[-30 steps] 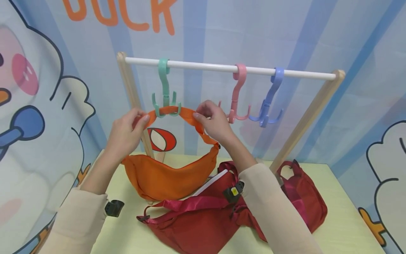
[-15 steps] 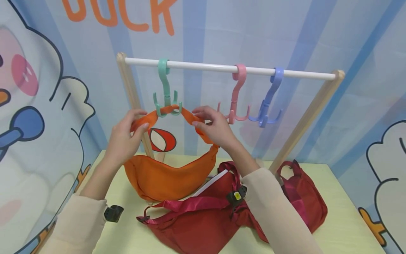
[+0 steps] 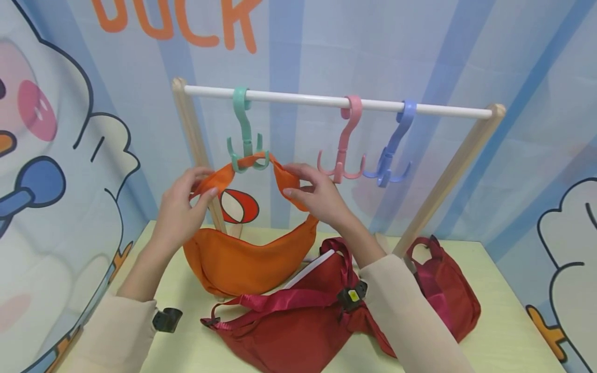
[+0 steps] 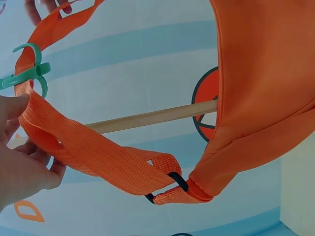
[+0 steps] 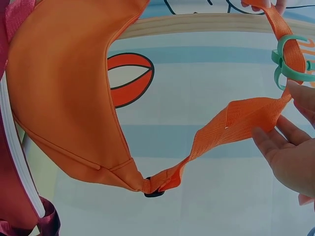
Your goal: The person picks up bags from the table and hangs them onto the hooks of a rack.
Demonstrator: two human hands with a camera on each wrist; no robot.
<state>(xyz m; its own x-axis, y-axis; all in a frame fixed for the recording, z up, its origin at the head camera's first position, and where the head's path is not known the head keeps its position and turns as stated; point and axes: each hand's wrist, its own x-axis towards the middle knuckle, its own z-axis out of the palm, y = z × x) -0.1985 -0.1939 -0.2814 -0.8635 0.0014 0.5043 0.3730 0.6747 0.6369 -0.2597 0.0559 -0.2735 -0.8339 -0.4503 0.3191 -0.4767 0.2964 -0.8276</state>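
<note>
An orange waist bag (image 3: 252, 267) hangs by its strap (image 3: 252, 159) from the prongs of a green hook (image 3: 243, 129). To the left of the hook, my left hand (image 3: 179, 210) holds the strap between thumb and fingers. On the other side, my right hand (image 3: 322, 196) has its thumb and fingertips on the strap, which looks broad and slack there. In the left wrist view, the strap (image 4: 108, 152) runs down through a black buckle (image 4: 177, 181) to the bag. The right wrist view shows the strap (image 5: 236, 123) twisted between hook and buckle.
A pink hook (image 3: 342, 140) and a blue hook (image 3: 392, 145) hang farther right on the white rail (image 3: 298, 98), between wooden posts. On the pale yellow table (image 3: 503, 311) lie dark red bags (image 3: 289, 331), one of them at the right (image 3: 452, 295).
Both hands have slid slightly down the strap, their thumbs and fingers now farther apart. The green hook has shifted a little to the right; the bag body stays nearly in place.
</note>
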